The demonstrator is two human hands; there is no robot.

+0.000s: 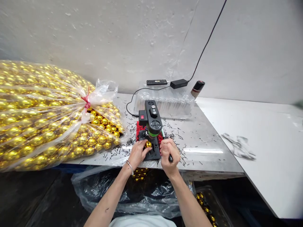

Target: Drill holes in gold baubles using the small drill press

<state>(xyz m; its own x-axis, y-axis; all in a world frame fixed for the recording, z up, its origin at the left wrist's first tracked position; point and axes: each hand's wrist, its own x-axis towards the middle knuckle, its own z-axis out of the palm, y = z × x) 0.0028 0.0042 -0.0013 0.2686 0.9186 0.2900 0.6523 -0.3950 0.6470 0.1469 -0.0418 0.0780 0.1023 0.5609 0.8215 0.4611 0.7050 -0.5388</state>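
A small black bench drill press (153, 118) with a red switch stands on the metal-topped table. Under its head, my left hand (138, 153) pinches a shiny gold ball (148, 144) between thumb and fingers, over the black base plate (155, 153). My right hand (169, 154) is wrapped round the black-gripped lever (170, 158) on the machine's right side. The tool tip above the ball is too small to make out. Red matting (139, 126) shows beneath the base, sprinkled with dark shavings.
A big tied clear bag (47, 126) of gold balls fills the left. Behind the machine are clear plastic trays (165, 102), a power adapter (179, 83) and a spray can (198, 88). Gloves (240, 146) lie right. An open plastic bag (94, 186) with gold balls hangs below the table edge.
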